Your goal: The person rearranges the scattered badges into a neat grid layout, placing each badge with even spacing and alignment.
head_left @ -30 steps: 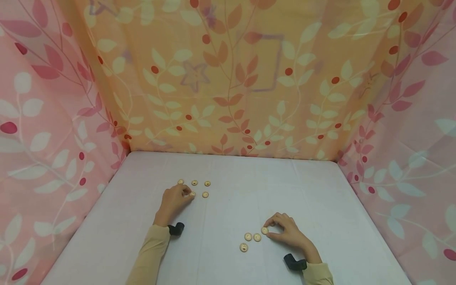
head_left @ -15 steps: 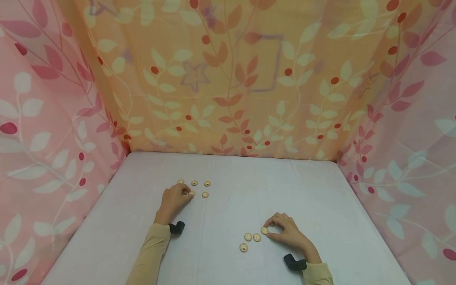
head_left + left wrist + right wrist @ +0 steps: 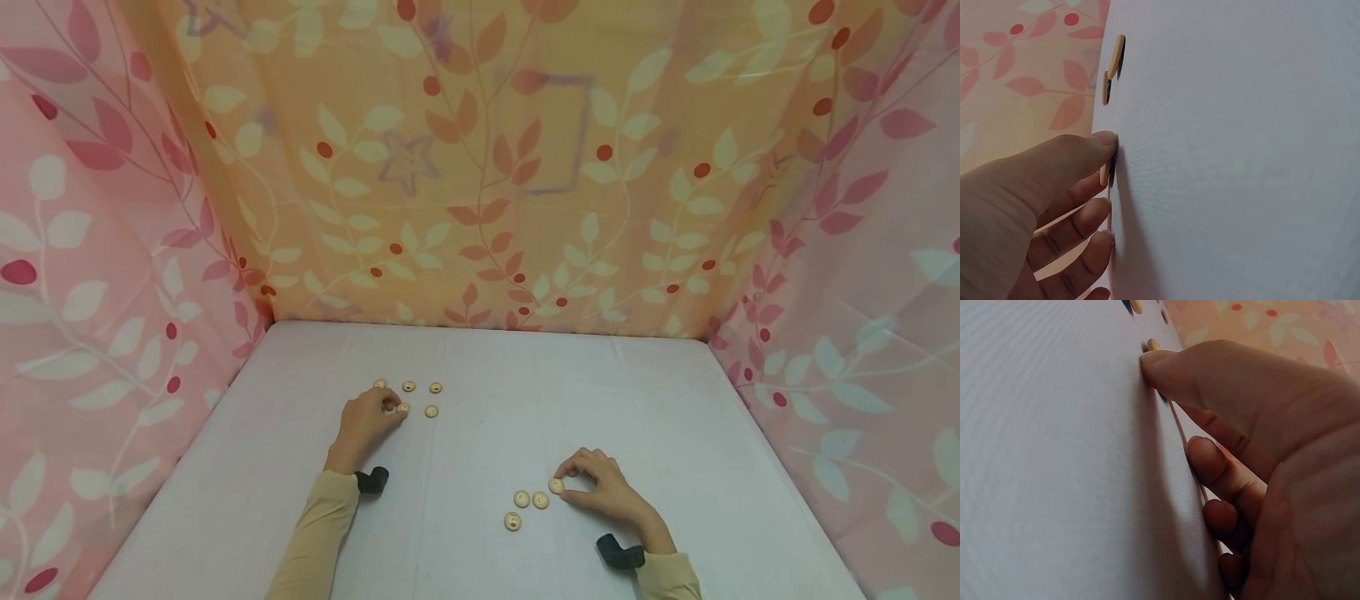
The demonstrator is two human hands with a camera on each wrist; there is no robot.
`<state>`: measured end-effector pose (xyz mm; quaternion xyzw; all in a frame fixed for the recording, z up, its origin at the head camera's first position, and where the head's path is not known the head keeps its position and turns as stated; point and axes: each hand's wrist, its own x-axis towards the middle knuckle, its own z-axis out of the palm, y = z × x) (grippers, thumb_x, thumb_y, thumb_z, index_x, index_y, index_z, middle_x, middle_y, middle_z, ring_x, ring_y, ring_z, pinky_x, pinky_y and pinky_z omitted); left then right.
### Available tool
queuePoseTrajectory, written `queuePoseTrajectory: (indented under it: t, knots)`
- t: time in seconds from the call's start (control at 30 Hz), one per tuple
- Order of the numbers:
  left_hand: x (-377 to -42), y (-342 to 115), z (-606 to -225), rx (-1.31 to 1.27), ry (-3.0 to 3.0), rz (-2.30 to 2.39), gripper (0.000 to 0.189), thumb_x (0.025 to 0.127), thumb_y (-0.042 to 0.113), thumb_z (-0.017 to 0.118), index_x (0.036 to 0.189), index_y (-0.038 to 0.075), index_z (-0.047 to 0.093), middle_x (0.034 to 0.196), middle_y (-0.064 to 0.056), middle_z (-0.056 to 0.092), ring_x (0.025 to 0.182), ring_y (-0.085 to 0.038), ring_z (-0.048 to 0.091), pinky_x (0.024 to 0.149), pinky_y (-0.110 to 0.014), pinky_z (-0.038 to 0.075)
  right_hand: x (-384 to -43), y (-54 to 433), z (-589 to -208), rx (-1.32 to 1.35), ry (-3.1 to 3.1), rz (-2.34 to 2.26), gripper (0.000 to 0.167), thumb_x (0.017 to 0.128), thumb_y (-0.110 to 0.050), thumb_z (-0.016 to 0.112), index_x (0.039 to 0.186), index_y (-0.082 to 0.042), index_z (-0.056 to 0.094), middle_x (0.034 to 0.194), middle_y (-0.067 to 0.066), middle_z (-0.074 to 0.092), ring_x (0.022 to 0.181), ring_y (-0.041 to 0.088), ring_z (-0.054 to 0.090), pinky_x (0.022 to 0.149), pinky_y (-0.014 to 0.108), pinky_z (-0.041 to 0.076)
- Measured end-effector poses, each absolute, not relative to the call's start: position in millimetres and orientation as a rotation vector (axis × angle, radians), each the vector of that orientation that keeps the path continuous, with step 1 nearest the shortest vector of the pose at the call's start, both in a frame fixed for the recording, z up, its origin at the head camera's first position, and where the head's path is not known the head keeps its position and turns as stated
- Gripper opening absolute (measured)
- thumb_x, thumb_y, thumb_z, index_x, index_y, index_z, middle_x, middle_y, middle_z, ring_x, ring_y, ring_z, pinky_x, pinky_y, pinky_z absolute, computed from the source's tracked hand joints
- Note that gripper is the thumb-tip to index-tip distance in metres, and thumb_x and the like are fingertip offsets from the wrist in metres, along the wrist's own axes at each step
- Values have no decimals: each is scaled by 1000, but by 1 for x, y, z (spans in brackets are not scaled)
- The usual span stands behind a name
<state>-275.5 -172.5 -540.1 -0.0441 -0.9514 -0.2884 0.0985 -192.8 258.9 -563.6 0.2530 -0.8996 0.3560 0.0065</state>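
Left hand (image 3: 367, 419): fingers pinch round, pale-gold disc (image 3: 403, 408), material unclear, between tips; white bench (image 3: 480, 454) beneath. Right hand (image 3: 604, 490): likewise, matching disc (image 3: 556, 485). Probably light, stiff, smooth; best held by rim.

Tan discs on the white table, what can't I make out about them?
- Head view, nearest disc: markings too small to read.
- Head view, leftmost disc: partly hidden by left hand.
- Left wrist view, highest disc: face turned edge-on.
- Right wrist view, topmost disc: cut by upper edge.
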Motion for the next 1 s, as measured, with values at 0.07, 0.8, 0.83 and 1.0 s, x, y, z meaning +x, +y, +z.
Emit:
queuePoseTrajectory:
  t: [0.07, 0.8, 0.83, 1.0]
  knots:
    - [-275, -172, -540, -127, -2817, -858, 20, 76, 29, 75, 85, 12, 69, 82, -1, 65, 74, -16, 56, 71, -39, 38, -193, 259, -564, 794, -2814, 1115, 24, 76, -38, 74, 96, -34, 62, 90, -18, 54, 84, 5, 41, 75, 31, 25]
    - [-273, -171, -539, -78, -2841, -912, 24, 76, 31, 76, 90, 13, 68, 85, -2, 65, 78, -18, 57, 74, -40, 40, -193, 257, -564, 714, -2854, 1073, 22, 74, -40, 74, 92, -38, 62, 87, -20, 52, 84, 3, 41, 76, 31, 26]
    - [-273, -171, -539, -83, -2838, -910, 24, 76, 30, 76, 90, 12, 69, 85, -2, 65, 78, -18, 57, 75, -40, 40, -193, 257, -564, 714, -2854, 1074, 22, 74, -40, 74, 92, -38, 62, 87, -20, 52, 84, 3, 41, 76, 31, 26]
    - [-273, -171, -539, -103, -2829, -900, 23, 76, 29, 76, 89, 11, 69, 84, -2, 65, 78, -19, 58, 75, -41, 39, -192, 256, -563, 705, -2862, 1084, 23, 74, -40, 75, 92, -38, 62, 87, -20, 52, 84, 4, 40, 76, 31, 26]
